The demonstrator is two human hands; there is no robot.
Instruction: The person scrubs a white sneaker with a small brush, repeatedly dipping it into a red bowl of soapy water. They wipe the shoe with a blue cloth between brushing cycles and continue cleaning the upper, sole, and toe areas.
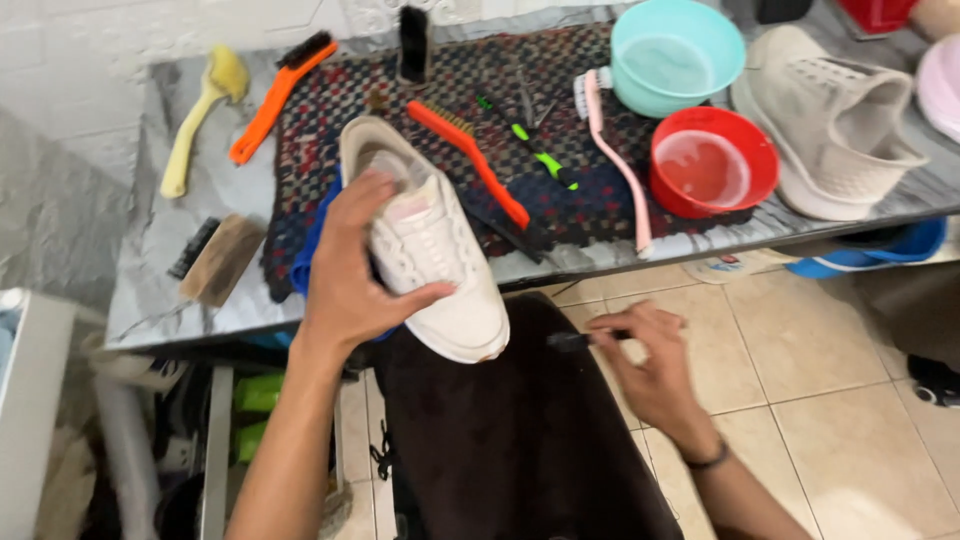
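Note:
My left hand [352, 272] grips a white sneaker [440, 262] by its side, holding it over the front edge of the table with the toe pointing toward me. A blue cloth [305, 262] shows under the shoe. My right hand [640, 362] is lower and to the right, over a black apron on my lap [510, 440], pinching a small dark brush [572, 341] whose head points left toward the shoe's toe.
The marble-look table [160, 290] holds a woven mat [590, 200], orange brushes [275, 95] [470, 160], a yellow brush [200, 115], a pink brush [615, 160], a wooden brush [220, 258], a teal bowl [675, 55], a red bowl [712, 160] and a second beige sneaker [835, 120]. Tiled floor [840, 420] lies right.

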